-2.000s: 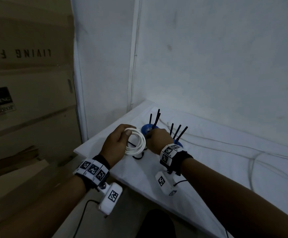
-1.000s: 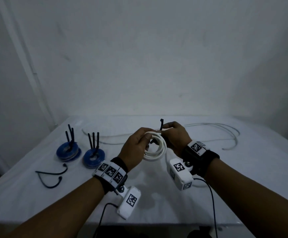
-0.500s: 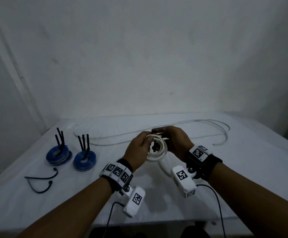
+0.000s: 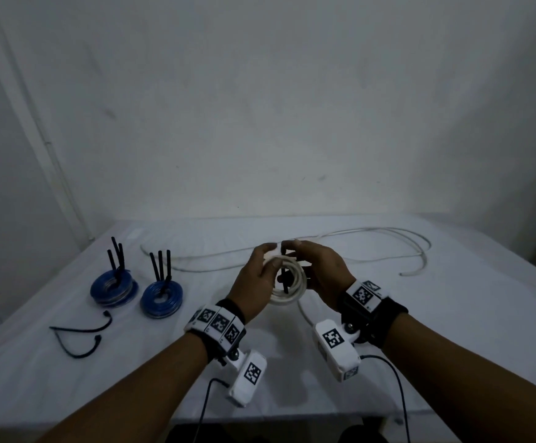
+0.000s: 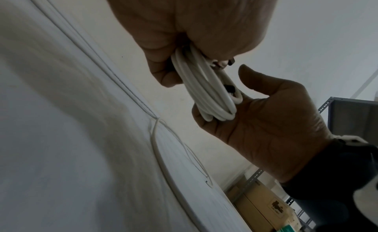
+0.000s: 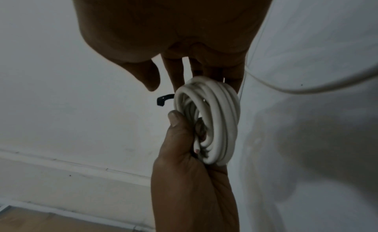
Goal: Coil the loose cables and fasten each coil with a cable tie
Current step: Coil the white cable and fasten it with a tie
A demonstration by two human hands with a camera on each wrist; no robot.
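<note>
A white cable coil hangs above the table between both hands. My left hand grips its near-left side, thumb over the loops. My right hand lies against the far-right side with fingers fairly straight behind the coil and the thumb lifted off. A black cable tie crosses the coil; one end sticks out to the side. Both index fingertips meet above the coil's top.
Two blue coils with upright black ties sit at the left. Loose black ties lie in front of them. A long loose white cable runs along the back of the white table. A metal shelf stands right.
The view swung from the table's left corner to its middle, hands and coil with it. The tie, upright above the coil a second ago, now lies across it. The hands rose slightly.
</note>
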